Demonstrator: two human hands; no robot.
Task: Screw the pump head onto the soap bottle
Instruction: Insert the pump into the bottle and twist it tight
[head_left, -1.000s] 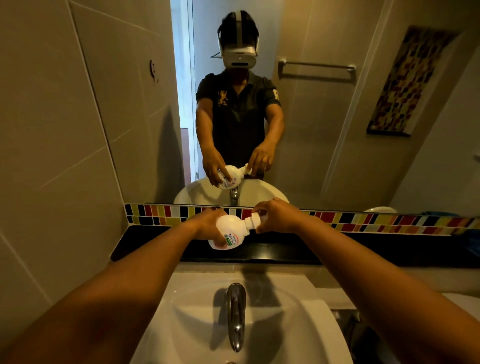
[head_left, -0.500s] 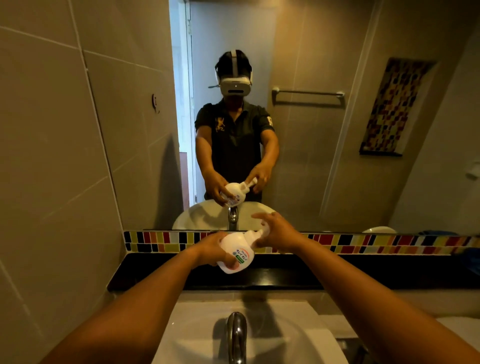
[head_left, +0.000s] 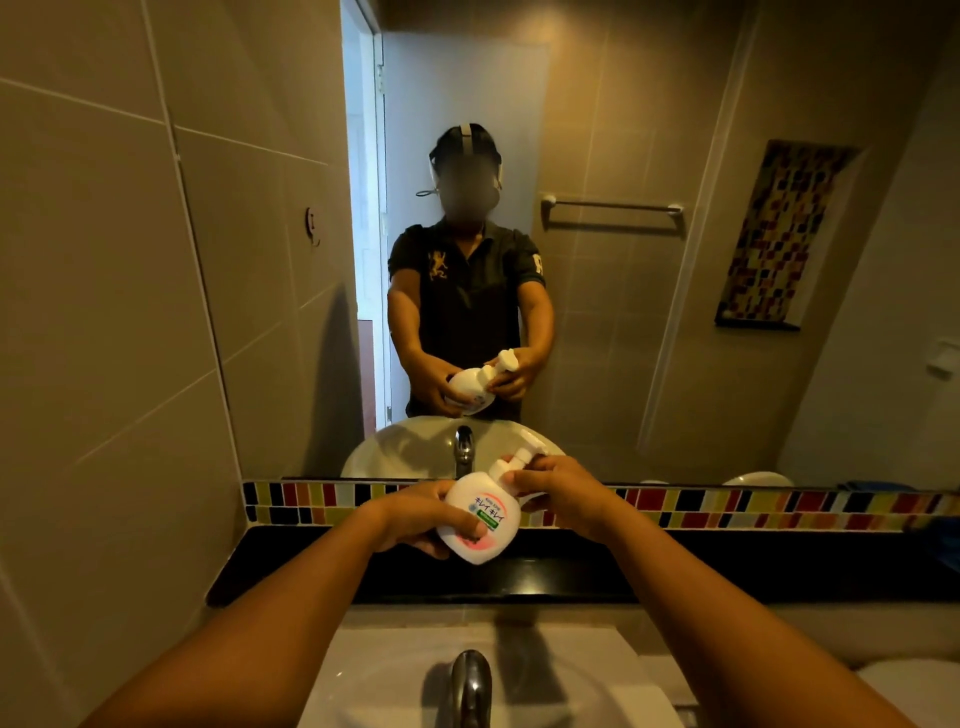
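Soap bottle (head_left: 480, 517) tilted, neck up-right; L hand (head_left: 415, 519) clamps body, R hand (head_left: 558, 493) pinches pump head (head_left: 511, 465) at collar. Twist about that axis.

Room was dim and warm-toned; brightest light came through the doorway (head_left: 363, 208) reflected in the mirror (head_left: 623, 104). Wide-angle bending at the edges, forearms soft, tap (head_left: 470, 686) threw a shadow.

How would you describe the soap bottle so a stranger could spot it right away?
Find the mirror above the white sink. In front of its colourful tile strip, two hands hold the soap bottle tilted. It is the only white, rounded thing with a pink and green label.
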